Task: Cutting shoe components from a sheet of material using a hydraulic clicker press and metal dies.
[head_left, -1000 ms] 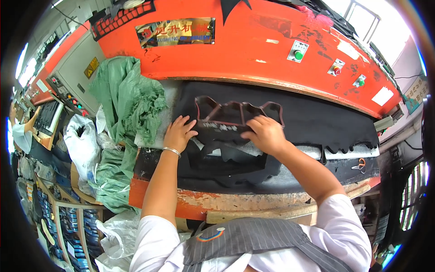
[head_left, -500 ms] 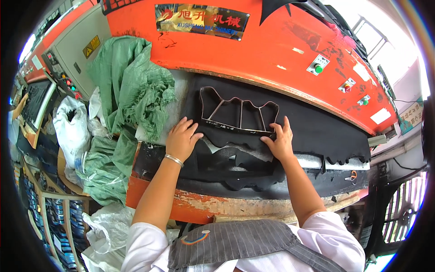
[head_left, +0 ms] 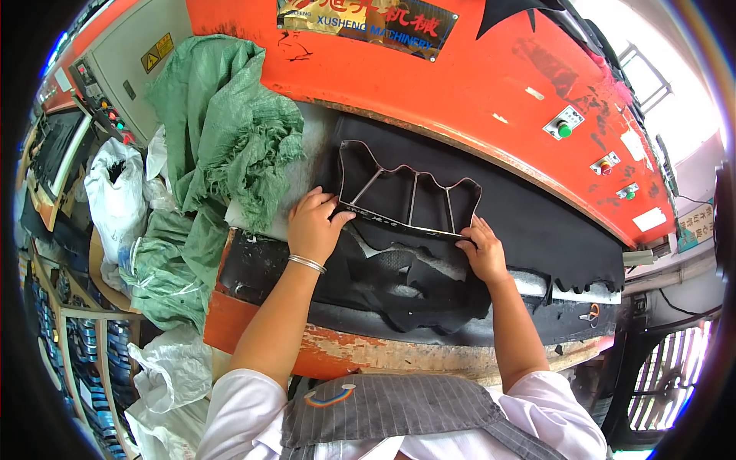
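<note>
A metal cutting die with a wavy far edge and several cross bars lies on a black sheet. My left hand holds its left near corner, the thumb along the near edge and the fingers beyond the corner. At the right near corner, my right hand grips the die between thumb and fingers. Just nearer to me, a ragged black offcut lies on the bed, with grey-white patches showing through its gaps.
An orange machine beam with a green button and a red one spans the far side. Green woven sacking heaps at the left beside a white sack. Orange-handled scissors lie at the right. Shelves hold several blue items.
Both hands have closed in on the die's near corners, the right one now gripping its end. The die sits slightly more tilted, right end nearer me. The whole view has shifted a little.
</note>
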The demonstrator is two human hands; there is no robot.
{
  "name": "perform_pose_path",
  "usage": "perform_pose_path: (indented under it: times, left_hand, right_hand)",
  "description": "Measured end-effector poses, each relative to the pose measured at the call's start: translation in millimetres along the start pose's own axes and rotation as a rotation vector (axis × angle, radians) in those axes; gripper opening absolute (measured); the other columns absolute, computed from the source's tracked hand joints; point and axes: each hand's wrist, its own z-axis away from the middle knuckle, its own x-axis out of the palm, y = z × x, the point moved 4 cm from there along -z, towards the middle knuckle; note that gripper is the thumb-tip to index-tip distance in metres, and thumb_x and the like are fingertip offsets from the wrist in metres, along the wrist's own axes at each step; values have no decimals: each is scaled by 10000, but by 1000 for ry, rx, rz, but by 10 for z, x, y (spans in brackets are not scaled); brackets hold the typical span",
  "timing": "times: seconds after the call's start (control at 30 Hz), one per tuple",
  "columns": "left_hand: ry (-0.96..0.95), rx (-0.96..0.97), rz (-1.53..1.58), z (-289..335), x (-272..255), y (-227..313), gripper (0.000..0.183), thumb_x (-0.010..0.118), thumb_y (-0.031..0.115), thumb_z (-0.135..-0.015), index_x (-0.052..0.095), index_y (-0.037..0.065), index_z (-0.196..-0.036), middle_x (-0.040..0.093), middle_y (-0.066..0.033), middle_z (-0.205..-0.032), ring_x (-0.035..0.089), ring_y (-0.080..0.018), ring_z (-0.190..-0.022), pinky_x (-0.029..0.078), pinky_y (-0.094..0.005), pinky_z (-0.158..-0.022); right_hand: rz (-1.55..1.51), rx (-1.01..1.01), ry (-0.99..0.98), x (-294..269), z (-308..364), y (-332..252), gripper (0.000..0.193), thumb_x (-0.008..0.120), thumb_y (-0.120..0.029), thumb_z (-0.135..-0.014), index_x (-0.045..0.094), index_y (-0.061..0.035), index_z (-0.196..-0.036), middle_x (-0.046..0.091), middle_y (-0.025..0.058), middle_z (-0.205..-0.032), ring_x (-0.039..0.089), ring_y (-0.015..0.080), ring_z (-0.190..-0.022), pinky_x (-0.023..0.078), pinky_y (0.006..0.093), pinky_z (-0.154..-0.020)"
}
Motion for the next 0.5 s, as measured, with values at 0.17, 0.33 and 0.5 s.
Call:
perform_pose_path:
  times: [0.17,0.33,0.5]
  left_hand:
    - [106,44,56,-53,29,-19,302,710,264,-715,687,35,-910,646,-97,-1003,547,-291,-1079,423,-390,-894]
    - [62,49,27,-189,79,40,289,701,235,-725,680,17,-915,642,-115,-1004,549,-300,-1078,434,-394,-886]
    - [36,9,-27,-403,168,15,290,685,255,-738,684,26,-917,639,-99,-1013,547,-282,-1084,427,-394,-886]
  right_hand:
    - [-4,-30,12,12,-40,96,192,679,-91,-711,597,-19,-869,569,210,-1147,519,367,-1106,405,442,-971]
    - [-16,-22,7,22,-150,151,194,671,-92,-723,595,-24,-888,575,219,-1129,516,363,-1117,412,438,-964]
    - [-3,-17,18,69,-280,282,224,659,-92,-737,596,-44,-946,586,213,-1110,508,351,-1134,397,435,-984]
